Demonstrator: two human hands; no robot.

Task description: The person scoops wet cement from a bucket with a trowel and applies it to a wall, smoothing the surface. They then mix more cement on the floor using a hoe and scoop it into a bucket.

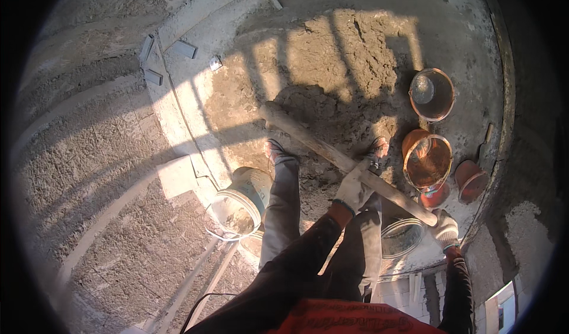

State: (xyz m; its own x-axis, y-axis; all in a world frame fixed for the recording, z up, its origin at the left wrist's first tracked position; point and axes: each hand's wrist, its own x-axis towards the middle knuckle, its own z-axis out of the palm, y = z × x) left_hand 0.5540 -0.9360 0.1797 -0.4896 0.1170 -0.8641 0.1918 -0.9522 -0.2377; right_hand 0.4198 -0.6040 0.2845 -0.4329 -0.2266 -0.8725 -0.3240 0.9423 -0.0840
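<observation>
My left hand (355,189), in a pale glove, is closed round the middle of a long wooden tool handle (326,150). At the handle's near right end my right hand (444,228), also gloved, grips it. The handle slants across my legs, its far end to the left over a heap of wet mortar (311,106). I cannot make out a blade or head there. My feet stand apart at the near side of the mortar, which spreads away from me in rough, sunlit lumps.
On the right stand a dark bucket (448,101), an orange bucket (412,138) and a small red bucket (472,181). A round container (403,239) is beside my right leg. By my left leg a pale bucket (252,186) leans. Grey blocks (185,49) lie far left, near a board edge.
</observation>
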